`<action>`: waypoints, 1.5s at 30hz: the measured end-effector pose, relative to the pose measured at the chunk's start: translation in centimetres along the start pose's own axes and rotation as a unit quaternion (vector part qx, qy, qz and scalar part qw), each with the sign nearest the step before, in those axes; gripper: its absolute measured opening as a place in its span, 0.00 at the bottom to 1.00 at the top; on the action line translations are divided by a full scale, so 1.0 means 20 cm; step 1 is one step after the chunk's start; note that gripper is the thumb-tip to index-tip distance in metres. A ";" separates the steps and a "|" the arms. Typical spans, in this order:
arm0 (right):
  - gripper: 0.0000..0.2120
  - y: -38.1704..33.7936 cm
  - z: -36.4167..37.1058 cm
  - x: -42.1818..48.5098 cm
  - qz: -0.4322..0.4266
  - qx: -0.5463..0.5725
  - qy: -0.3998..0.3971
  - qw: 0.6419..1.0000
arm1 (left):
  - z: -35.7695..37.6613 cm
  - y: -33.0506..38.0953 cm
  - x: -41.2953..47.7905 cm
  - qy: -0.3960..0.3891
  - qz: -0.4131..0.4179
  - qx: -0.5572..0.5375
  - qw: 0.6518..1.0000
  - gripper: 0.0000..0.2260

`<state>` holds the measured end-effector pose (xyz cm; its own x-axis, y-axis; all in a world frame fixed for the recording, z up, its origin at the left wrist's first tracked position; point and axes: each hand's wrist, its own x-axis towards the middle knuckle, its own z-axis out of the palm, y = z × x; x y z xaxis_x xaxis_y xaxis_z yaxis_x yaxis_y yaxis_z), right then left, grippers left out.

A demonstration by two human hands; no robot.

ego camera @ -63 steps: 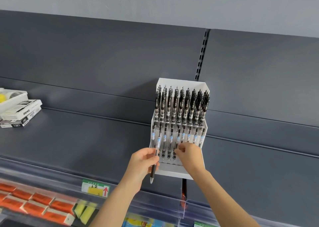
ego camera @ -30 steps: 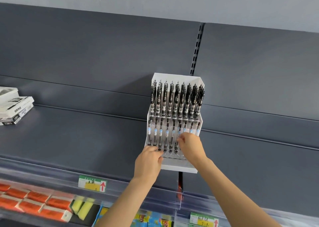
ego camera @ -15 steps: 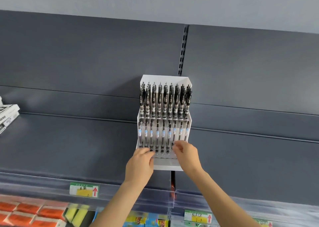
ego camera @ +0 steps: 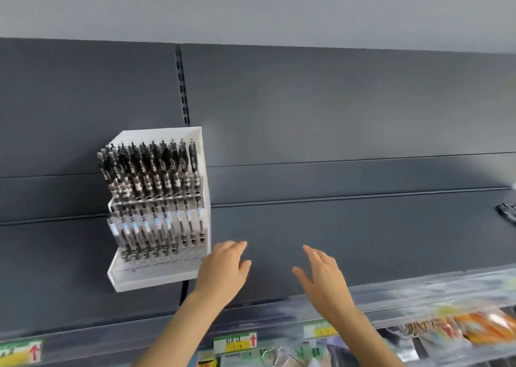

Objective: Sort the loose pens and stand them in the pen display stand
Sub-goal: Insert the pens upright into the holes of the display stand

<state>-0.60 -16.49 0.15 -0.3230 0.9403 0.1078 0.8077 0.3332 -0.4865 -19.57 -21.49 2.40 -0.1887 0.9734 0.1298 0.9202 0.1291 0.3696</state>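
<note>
The white pen display stand sits on the dark grey shelf at the left, holding two rows of black-and-clear pens. My left hand hovers just right of the stand's lower corner, fingers relaxed and holding nothing. My right hand is further right over the bare shelf, fingers spread and empty. A few dark loose pens lie at the far right edge of the shelf, partly cut off by the frame.
The dark grey shelf stretches right of the stand. A clear front rail with green-and-yellow price tags runs along its edge. Packaged goods hang on the tier below.
Both hands have come off the stand and moved right. The view has swung right, so the stand now sits at the left. The pen the left hand held 2.1 s ago is gone from it.
</note>
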 end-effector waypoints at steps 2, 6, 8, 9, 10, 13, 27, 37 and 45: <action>0.27 0.18 -0.10 -0.04 0.022 -0.016 -0.002 1.000 | 0.09 0.17 0.02 -0.022 0.009 0.001 1.000 0.21; 0.27 0.54 -0.30 -0.09 0.053 -0.021 -0.014 0.998 | 0.27 0.54 0.07 -0.051 0.021 0.000 0.998 0.22; 0.27 0.71 -0.41 -0.11 0.065 -0.012 -0.015 0.998 | 0.36 0.74 0.09 -0.064 0.031 -0.010 0.997 0.22; 0.27 0.79 -0.47 -0.12 0.072 -0.008 -0.013 0.997 | 0.40 0.84 0.09 -0.073 0.038 -0.013 0.997 0.22; 0.27 0.87 -0.52 -0.13 0.078 -0.005 -0.007 0.997 | 0.44 0.93 0.10 -0.081 0.045 -0.014 0.996 0.22; 0.27 1.09 -0.67 -0.16 0.097 0.011 0.010 0.995 | 0.53 1.16 0.15 -0.096 0.060 -0.014 0.993 0.22; 0.25 2.04 -1.15 -0.06 0.232 0.048 0.087 0.968 | 1.06 2.08 0.66 -0.171 0.151 -0.070 0.971 0.21; 0.22 2.61 -1.40 0.20 0.313 0.050 0.127 0.940 | 1.42 2.62 1.16 -0.229 0.181 -0.083 0.953 0.21; 0.07 2.98 -1.57 0.58 0.315 0.033 0.107 0.942 | 1.61 2.90 1.41 -0.221 0.112 -0.092 0.964 0.19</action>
<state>59.31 16.42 -0.43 0.3233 0.9450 -0.0504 0.7715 -0.2940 -0.5642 39.53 19.61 -2.16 0.2104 0.9638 -0.1638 0.8369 -0.0909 0.5397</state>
